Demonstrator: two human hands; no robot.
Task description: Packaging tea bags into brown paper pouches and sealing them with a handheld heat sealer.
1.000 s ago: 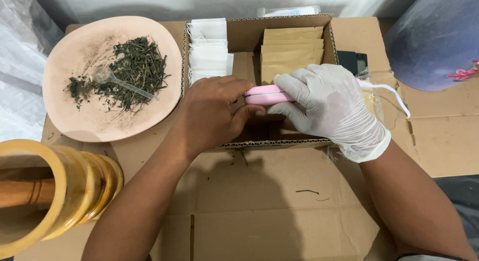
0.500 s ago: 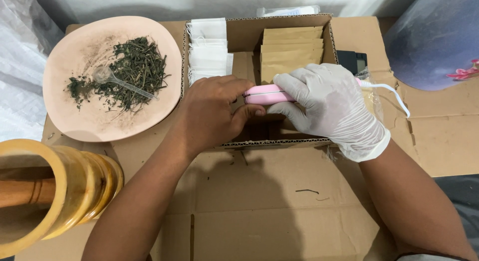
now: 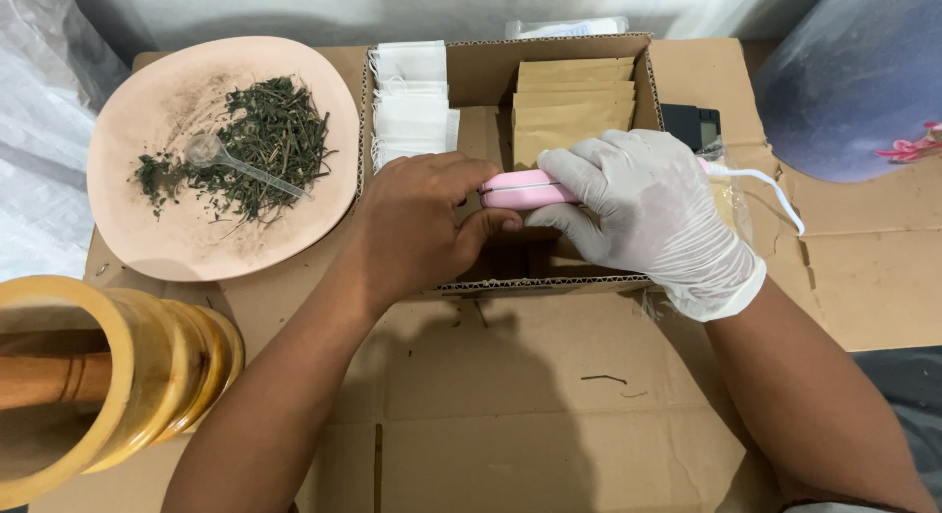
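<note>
Almost nothing moved since the earlier frames: both hands kept in place over the cardboard box [image 3: 648, 76]. Gloved right hand [image 3: 643, 214] wrapped around a pink handheld device [image 3: 525, 189], fingers closed on it, white cord [image 3: 770, 184] trailing right. Bare left hand [image 3: 422, 229] pinching at the device's left end, fingers nearly shut. Beside, a pink plate [image 3: 147, 238] with dried herbs [image 3: 265, 140].

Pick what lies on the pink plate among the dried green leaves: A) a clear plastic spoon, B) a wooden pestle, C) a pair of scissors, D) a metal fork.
A: a clear plastic spoon lies across the dried green leaves on the pink plate, bowl to the left, handle running right.
</note>
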